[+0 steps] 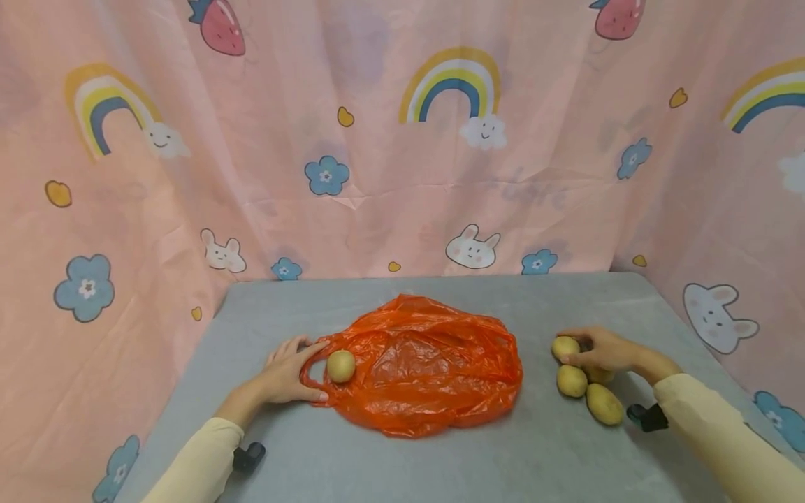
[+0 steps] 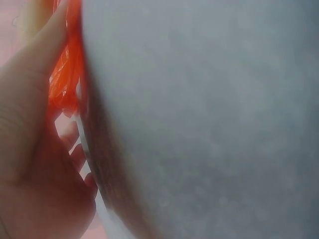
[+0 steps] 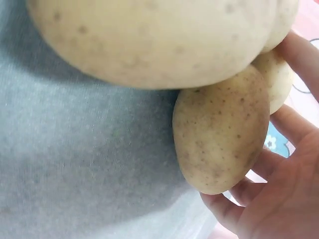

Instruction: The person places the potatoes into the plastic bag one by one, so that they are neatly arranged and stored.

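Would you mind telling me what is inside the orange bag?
A potato shows uncovered at the handle end of the bag, beside the left hand; I cannot tell whether it lies on top or just inside. Its folds hide anything farther in.

Nearest potato (image 3: pixel 149 45) cut off at right-wrist view's top edge

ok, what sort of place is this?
Probably a small staged indoor recording spot, though the room beyond is hidden. A pink cartoon-print curtain hangs behind and at both sides of a grey table, with an orange plastic bag and potatoes laid out.
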